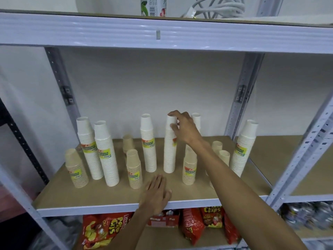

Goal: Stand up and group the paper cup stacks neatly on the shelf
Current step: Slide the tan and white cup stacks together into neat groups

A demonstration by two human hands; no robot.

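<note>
Wrapped paper cup stacks stand upright on the brown shelf board. Tall white stacks stand at the left, centre and far right. Short tan stacks stand at the far left, front centre and right of centre. My right hand grips the top of a tall white stack in the middle, thumb and fingers around its upper cups. My left hand lies flat with fingers spread on the front of the shelf board, holding nothing.
Further tan cups stand at the back, and two more sit behind my right forearm. Grey uprights frame the bay. Red chip bags fill the shelf below. A carton and coiled cable sit above.
</note>
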